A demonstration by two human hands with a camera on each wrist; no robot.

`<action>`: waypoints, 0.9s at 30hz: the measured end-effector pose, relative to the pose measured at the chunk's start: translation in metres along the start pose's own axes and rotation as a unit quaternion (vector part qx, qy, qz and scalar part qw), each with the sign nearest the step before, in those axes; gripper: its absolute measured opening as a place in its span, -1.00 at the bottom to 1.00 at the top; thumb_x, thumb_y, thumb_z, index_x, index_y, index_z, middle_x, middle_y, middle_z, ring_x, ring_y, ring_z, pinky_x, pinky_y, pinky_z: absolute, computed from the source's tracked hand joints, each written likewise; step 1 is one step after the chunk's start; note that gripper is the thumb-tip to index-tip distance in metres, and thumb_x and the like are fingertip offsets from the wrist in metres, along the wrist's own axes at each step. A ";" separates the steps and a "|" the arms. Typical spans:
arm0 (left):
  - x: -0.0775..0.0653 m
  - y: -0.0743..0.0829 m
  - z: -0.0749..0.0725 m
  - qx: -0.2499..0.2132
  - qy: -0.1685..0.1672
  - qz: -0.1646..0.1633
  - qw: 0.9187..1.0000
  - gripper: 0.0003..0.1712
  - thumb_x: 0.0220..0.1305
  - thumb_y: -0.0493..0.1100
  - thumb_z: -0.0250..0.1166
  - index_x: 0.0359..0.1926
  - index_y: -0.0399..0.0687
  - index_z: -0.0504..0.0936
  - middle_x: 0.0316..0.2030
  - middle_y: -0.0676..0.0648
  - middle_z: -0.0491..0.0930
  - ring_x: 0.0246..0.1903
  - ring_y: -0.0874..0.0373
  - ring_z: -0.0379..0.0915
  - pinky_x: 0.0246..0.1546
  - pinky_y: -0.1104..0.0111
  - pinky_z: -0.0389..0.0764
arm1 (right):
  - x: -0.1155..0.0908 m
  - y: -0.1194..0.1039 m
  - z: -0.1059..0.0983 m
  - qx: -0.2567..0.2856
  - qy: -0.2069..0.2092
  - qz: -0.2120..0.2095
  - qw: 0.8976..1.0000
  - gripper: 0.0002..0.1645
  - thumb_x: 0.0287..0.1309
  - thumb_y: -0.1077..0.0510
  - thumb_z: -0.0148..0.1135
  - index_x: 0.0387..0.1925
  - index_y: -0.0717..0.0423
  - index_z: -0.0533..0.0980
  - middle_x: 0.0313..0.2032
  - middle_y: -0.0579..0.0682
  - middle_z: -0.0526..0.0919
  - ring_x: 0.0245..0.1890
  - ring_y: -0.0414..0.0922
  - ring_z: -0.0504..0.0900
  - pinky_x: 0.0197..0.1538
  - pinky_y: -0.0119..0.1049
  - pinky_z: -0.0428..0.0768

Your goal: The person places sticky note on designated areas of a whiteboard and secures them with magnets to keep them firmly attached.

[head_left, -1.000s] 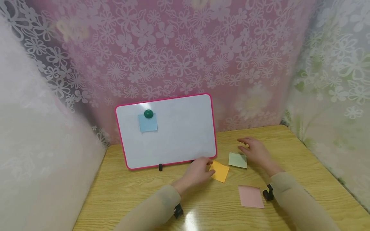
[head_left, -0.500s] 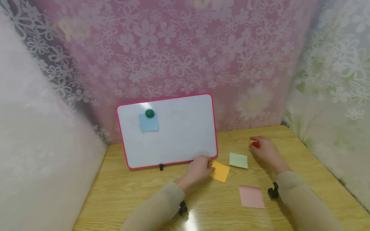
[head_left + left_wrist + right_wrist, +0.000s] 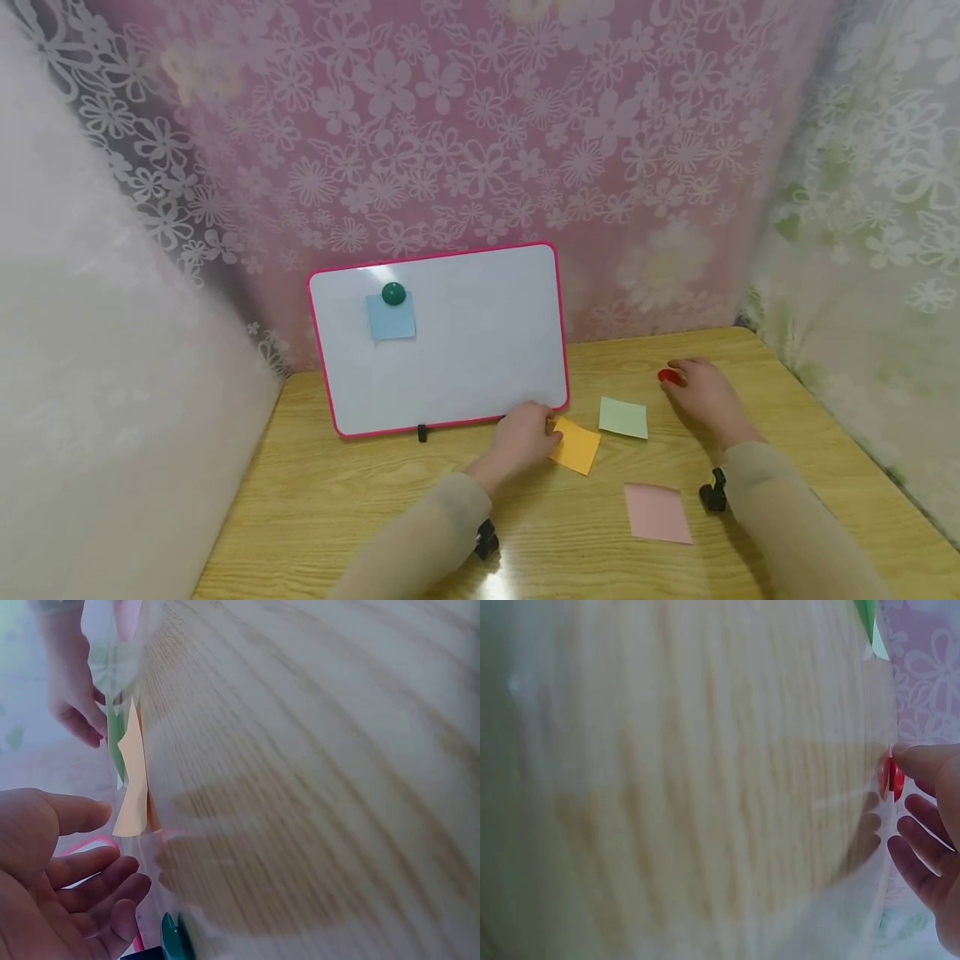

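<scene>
My right hand (image 3: 708, 400) is at the back right of the table, thumb and index finger pinching a round red magnet (image 3: 668, 377). In the right wrist view the thumb tip meets one edge of the magnet (image 3: 898, 778) and the other fingers are spread loosely. My left hand (image 3: 521, 437) hovers at the left edge of an orange sticky note (image 3: 577, 447). The left wrist view shows that hand (image 3: 71, 877) with thumb and fingers apart, holding nothing, beside the orange note (image 3: 133, 776). Between the hands lies a pale green sticky note (image 3: 623, 417).
A whiteboard (image 3: 480, 333) with a pink frame leans at the back, a blue note (image 3: 392, 321) under a green magnet (image 3: 393, 293) on it. Nearer the front lies a pink note (image 3: 658, 513). A green disc (image 3: 175, 937) shows low in the left wrist view.
My right hand has moved rightward from beside the green note, and the red magnet now shows at its fingertips. The left hand stays by the orange note.
</scene>
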State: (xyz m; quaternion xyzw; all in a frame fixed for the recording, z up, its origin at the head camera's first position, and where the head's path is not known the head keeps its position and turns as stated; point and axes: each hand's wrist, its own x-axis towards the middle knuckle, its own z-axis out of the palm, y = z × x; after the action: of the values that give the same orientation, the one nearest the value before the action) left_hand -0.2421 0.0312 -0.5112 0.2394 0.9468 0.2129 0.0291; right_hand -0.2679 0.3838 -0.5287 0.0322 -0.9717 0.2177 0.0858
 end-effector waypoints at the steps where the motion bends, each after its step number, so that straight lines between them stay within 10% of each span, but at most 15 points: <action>1: 0.001 0.001 0.001 0.008 0.001 0.000 1.000 -0.78 0.41 -0.05 0.45 -0.09 -0.10 0.79 -0.31 0.06 0.61 -0.34 0.24 0.42 -0.31 0.38 0.56 | 0.001 0.001 0.000 -0.001 -0.003 0.001 1.000 -0.37 0.47 0.08 0.32 0.32 0.50 0.48 0.22 0.58 0.50 0.17 0.53 0.51 0.21 0.45 0.47; 27: 0.010 0.015 0.011 0.091 0.004 -0.012 0.996 -0.83 0.41 -0.05 0.47 -0.13 -0.04 0.80 -0.32 0.07 0.59 -0.39 0.25 0.39 -0.38 0.43 0.52 | 0.011 0.000 -0.004 0.012 -0.058 0.051 0.997 -0.41 0.49 0.12 0.31 0.28 0.54 0.50 0.13 0.55 0.60 0.06 0.47 0.61 0.08 0.35 0.60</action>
State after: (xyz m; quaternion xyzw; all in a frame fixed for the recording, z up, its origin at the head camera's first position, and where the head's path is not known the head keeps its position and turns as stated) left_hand -0.2429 0.0517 -0.5147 0.2289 0.9651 0.1269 0.0057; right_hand -0.2785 0.3848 -0.5229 -0.0042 -0.9727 0.2314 0.0177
